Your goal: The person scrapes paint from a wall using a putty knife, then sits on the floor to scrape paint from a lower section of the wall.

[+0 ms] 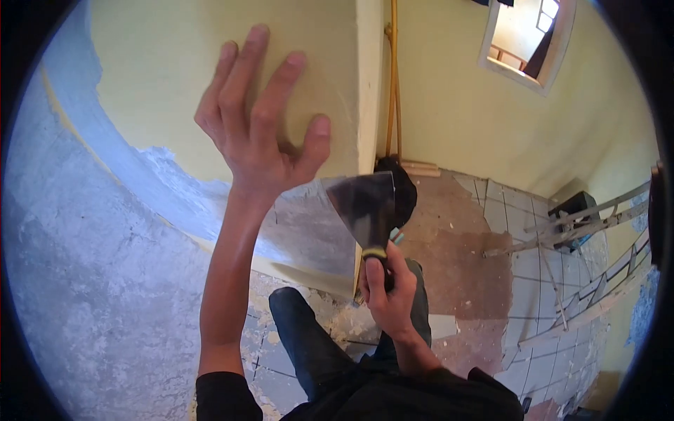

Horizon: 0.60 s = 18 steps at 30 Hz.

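Observation:
My left hand (256, 123) is raised with its fingers spread against the yellow painted wall (161, 77), holding nothing. Below it the paint ends in a ragged edge, with bare grey plaster (305, 228) underneath. In my right hand (393, 291) is a wide putty knife (365, 207), gripped by its dark handle with a yellow band. The blade points up and lies close to the wall's corner edge (366, 105). A small light-blue piece (397, 235) shows by my right fingers.
A wooden ladder (590, 316) stands at the right, near a black container (572, 210). A black bag (406, 193) and yellow poles (393, 84) are by the corner. Paint flakes (270, 309) litter the tiled floor. A framed opening (523, 42) is in the far wall.

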Tool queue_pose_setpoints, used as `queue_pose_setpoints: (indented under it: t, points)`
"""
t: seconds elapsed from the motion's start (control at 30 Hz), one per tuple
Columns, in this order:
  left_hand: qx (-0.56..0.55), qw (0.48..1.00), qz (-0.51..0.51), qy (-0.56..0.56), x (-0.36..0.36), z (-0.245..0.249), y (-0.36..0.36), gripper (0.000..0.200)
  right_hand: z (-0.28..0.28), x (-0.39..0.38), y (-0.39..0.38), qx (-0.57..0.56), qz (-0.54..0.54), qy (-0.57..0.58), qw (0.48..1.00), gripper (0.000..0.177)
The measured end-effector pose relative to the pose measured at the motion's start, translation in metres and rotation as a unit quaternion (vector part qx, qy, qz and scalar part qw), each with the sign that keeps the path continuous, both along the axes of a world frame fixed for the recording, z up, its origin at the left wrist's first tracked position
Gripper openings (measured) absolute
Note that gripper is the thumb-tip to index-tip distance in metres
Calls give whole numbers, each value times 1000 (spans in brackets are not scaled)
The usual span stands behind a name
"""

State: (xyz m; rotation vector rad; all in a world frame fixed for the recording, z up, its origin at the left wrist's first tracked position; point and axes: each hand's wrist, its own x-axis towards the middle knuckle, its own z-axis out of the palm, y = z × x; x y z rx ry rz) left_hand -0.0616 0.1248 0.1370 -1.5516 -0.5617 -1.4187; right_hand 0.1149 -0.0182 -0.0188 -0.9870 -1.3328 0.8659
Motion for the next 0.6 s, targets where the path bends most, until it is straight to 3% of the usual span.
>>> queue_pose_setpoints:
  t: [0.37, 0.47, 0.6]
  points:
    - [23, 1000, -17, -4, 0, 2, 5, 47, -9, 0, 0, 11, -15, -13, 1000, 34]
    - [8, 1000, 6, -2, -1, 0, 1, 47, -3, -1, -5, -26, 2, 31, 999, 34]
    - [15, 1000, -9, -5, -1, 2, 4, 47, -1, -4, -3, 7, -21, -17, 1000, 34]
